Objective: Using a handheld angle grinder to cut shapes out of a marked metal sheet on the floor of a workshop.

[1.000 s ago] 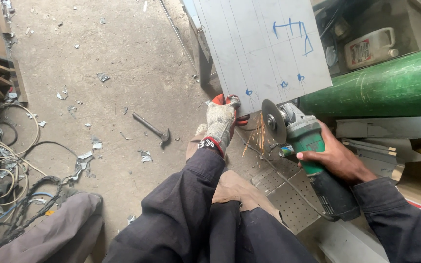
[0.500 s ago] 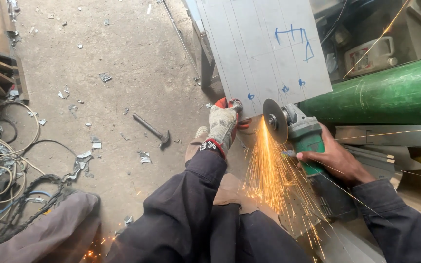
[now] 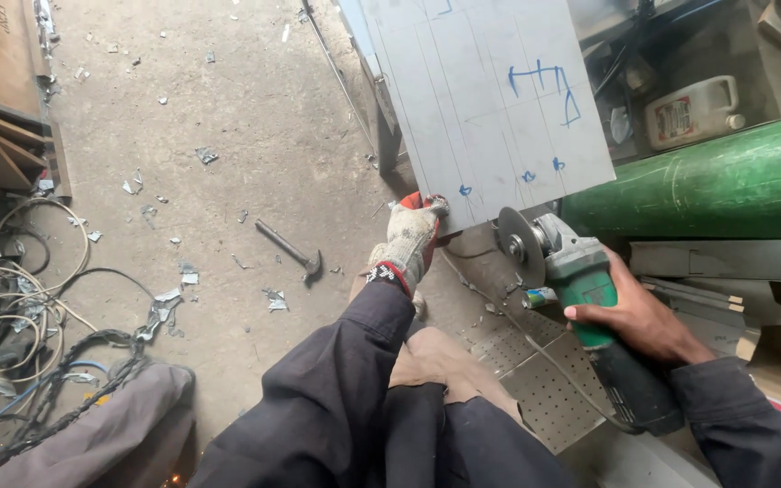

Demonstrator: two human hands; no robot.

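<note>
My left hand (image 3: 407, 237), in a white and red work glove, pinches the near corner of a grey metal sheet (image 3: 490, 99) marked with blue lines and scribbles. My bare right hand (image 3: 636, 316) grips the green body of an angle grinder (image 3: 580, 289). Its disc (image 3: 519, 246) sits just below the sheet's near edge, with no sparks showing. My dark-sleeved arms and knees fill the bottom of the view.
A hammer (image 3: 289, 248) lies on the dusty concrete floor among metal scraps. Tangled cables (image 3: 20, 316) lie at the left, a green cylinder (image 3: 716, 181) and a white jug (image 3: 693, 110) at the right. A perforated metal plate (image 3: 535, 380) lies under the grinder.
Half a second ago the disc was throwing a shower of sparks down from the sheet's edge; now the sparks have stopped and the disc is off the sheet. My left hand keeps its hold.
</note>
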